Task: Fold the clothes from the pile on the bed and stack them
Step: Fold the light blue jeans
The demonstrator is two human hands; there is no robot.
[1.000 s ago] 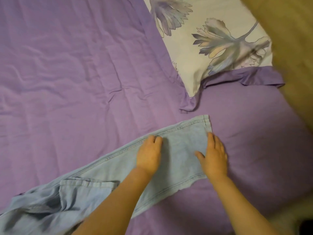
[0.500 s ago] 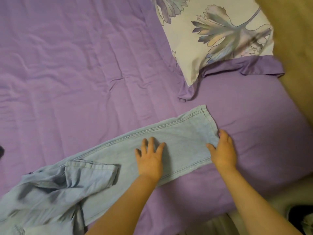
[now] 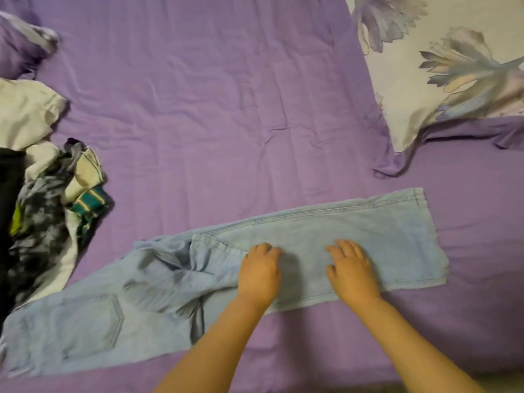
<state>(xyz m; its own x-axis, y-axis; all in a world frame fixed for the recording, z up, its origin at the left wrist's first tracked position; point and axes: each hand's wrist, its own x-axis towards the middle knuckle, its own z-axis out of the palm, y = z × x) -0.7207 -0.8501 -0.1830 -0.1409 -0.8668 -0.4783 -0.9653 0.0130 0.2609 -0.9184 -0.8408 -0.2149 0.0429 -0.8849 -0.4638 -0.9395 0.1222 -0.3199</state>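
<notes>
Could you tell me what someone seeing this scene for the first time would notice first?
Probably the light blue jeans spread across the purple bedsheet, with the left hand and right hand resting on one leg. Next, the jumbled clothes pile at the left edge, and the floral pillow at the top right.
</notes>
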